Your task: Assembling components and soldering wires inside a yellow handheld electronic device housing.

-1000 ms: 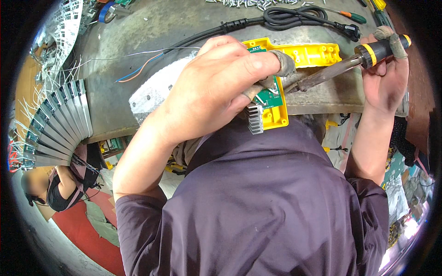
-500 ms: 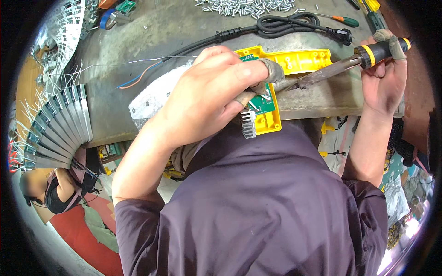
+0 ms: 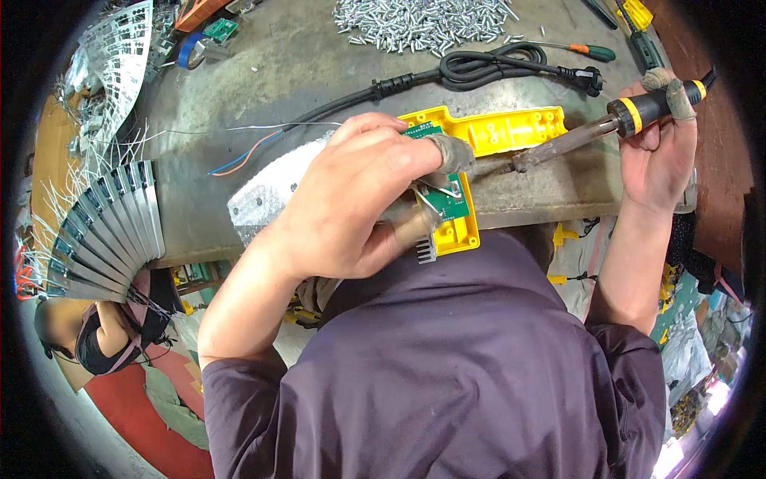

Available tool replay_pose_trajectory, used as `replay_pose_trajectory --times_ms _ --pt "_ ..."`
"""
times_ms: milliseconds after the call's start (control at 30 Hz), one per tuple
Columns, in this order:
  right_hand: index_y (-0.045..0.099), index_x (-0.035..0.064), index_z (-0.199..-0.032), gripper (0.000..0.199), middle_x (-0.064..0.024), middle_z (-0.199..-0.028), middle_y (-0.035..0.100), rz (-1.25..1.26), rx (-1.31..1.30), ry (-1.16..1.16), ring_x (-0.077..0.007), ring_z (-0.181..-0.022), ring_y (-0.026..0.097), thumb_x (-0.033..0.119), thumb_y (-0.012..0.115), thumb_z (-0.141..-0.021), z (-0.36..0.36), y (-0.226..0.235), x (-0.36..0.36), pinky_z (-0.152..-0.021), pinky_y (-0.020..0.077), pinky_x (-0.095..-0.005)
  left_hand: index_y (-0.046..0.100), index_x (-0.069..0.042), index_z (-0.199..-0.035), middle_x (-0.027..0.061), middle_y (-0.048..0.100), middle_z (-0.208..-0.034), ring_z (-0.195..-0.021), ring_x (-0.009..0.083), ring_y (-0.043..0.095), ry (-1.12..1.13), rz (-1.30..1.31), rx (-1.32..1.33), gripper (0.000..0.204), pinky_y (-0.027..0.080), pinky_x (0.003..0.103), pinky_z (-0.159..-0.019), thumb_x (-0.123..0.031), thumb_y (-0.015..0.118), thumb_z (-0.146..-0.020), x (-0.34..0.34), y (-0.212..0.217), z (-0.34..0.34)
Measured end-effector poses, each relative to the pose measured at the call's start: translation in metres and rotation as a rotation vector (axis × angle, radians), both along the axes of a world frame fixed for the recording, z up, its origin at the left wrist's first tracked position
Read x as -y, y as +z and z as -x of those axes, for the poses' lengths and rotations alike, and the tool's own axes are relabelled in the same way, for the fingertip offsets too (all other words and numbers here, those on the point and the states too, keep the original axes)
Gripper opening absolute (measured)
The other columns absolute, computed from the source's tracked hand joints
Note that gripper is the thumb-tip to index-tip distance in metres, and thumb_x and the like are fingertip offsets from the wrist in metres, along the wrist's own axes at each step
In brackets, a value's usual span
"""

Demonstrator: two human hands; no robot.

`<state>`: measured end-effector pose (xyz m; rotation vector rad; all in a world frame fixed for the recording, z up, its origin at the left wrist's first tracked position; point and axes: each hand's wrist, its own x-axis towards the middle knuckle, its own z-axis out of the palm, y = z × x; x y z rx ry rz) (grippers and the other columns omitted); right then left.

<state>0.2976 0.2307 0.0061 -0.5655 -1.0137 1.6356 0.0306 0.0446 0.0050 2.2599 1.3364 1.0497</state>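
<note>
My left hand (image 3: pixel 343 199) is curled over a green circuit board (image 3: pixel 452 207) in a yellow plastic housing (image 3: pixel 511 133). Its wrapped index finger bends over the board, and its blurred thumb lies lower down. Thin white wires (image 3: pixel 441 191) show between these fingers, apparently pinched there; the exact contact is partly hidden. A finned metal heat sink (image 3: pixel 426 252) pokes out below the thumb. In my right hand (image 3: pixel 658 160) is a soldering iron (image 3: pixel 568 146) with a black and yellow handle, pointing left. Its tip is close to the board, near my left index finger; whether they touch is unclear.
Behind the housing lies a coiled black power cord (image 3: pixel 487 68) with bare-ended wires. Screws (image 3: pixel 423 22) are heaped at the back, beside a screwdriver (image 3: pixel 590 52). A white sheet (image 3: pixel 271 188) sits under my left forearm. Fanned metal parts (image 3: pixel 108 227) stand left; another person (image 3: pixel 100 335) is beyond.
The view has shifted, so the bench appears slightly lower. My left thumb has moved down from the index finger, uncovering more white wire. The soldering iron keeps about the same place at the board.
</note>
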Motion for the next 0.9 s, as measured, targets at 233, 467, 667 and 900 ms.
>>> replay_pose_trajectory --times_ms 233,467,667,900 --pt "0.059 -0.0032 -0.106 0.029 0.0037 -0.061 0.041 -0.059 -0.001 0.075 -0.0065 -0.057 0.03 0.023 0.052 -0.097 -0.004 -0.002 -0.003 -0.062 0.0321 -0.024 0.06 -0.004 -0.113 0.0052 0.061 -0.092 -0.09 0.0257 0.057 0.031 0.086 -0.149 0.095 0.029 0.044 -0.101 -0.065 0.084 -0.044 0.003 0.009 0.0" --pt "0.059 -0.0034 -0.109 0.03 0.0003 -0.069 0.049 -0.045 -0.011 0.099 -0.006 -0.057 0.033 0.023 0.053 -0.097 -0.004 -0.005 -0.003 -0.066 0.0362 -0.0238 0.062 -0.005 -0.108 0.0023 0.061 -0.086 -0.084 0.0226 0.058 0.021 0.117 -0.074 0.088 0.028 0.044 -0.102 -0.059 0.087 -0.044 0.005 0.005 0.002" --pt "0.057 -0.0024 -0.111 0.03 -0.0017 -0.085 0.057 -0.035 0.058 0.021 -0.0035 -0.054 0.036 0.024 0.055 -0.096 -0.007 -0.011 -0.008 -0.069 0.0408 -0.0214 0.059 -0.005 -0.099 0.006 0.062 -0.089 -0.087 0.0258 0.06 -0.005 -0.061 -0.051 0.064 0.04 0.049 -0.096 -0.051 0.083 -0.062 0.011 0.004 -0.003" --pt "0.056 -0.0024 -0.114 0.034 0.0001 -0.07 0.046 0.021 0.031 0.02 -0.0048 -0.056 0.033 0.028 0.053 -0.098 -0.023 -0.014 -0.014 -0.075 0.0407 -0.0231 0.057 -0.005 -0.098 0.014 0.058 -0.101 -0.088 0.0311 0.056 0.567 -0.339 -0.135 0.036 0.046 0.041 -0.076 -0.008 0.076 -0.067 0.058 0.005 0.022"
